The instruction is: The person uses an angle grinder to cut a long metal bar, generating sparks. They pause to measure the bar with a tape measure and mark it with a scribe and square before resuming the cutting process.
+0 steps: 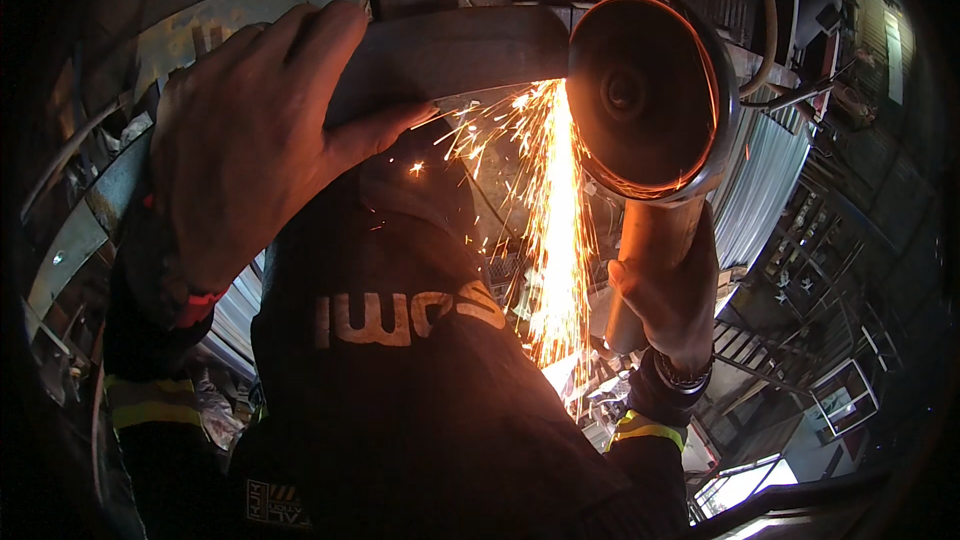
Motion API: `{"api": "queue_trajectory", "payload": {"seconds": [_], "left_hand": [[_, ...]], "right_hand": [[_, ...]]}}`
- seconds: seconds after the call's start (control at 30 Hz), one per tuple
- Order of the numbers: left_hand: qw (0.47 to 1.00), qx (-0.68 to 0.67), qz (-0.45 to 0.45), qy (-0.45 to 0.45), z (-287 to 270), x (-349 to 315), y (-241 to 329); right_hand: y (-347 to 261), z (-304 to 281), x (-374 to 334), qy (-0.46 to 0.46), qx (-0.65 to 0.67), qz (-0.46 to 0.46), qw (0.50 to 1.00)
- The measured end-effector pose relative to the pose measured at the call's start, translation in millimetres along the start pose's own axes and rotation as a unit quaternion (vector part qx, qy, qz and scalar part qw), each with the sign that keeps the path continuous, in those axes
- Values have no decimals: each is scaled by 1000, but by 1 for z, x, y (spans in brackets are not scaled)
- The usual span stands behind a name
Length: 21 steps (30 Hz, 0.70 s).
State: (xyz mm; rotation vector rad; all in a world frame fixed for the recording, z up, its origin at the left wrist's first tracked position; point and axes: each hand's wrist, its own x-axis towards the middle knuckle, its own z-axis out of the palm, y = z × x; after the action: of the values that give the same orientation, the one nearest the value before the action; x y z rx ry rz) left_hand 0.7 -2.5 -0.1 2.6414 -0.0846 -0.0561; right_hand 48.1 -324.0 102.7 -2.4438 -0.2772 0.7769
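My right hand (pixel 678 302) is wrapped round the body of an angle grinder (pixel 655 235), held upright with its disc at the top. The round disc (pixel 640 90) meets the right end of a dark metal bar (pixel 470 45) that spans the upper middle. From that contact a bright stream of sparks (pixel 560 240) pours downward, and a thin streak flies off above the disc. My left hand (pixel 250 130) clasps the bar's left part, thumb along the lower edge and fingers over the top; some fingertips are hidden.
A hose or cable (pixel 768 30) curves down at the upper right. Beyond it lie corrugated metal sheets (pixel 762 180) and stacked metal frames (pixel 800 290). A curved metal strip (pixel 65 250) stands at the left. My dark jacket (pixel 400 420) fills the lower middle, beside the sparks.
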Motion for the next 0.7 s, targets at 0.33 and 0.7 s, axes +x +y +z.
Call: {"api": "queue_trajectory", "payload": {"seconds": [0.33, 0.7], "left_hand": [[1000, 2, 5, 3, -1, 4, 3], [1000, -6, 19, 9, 1, 2, 0]], "right_hand": [[-3, -8, -8, -21, -34, 20, 999], [6, -1, 5, -6, 23, -29, 999]]}}
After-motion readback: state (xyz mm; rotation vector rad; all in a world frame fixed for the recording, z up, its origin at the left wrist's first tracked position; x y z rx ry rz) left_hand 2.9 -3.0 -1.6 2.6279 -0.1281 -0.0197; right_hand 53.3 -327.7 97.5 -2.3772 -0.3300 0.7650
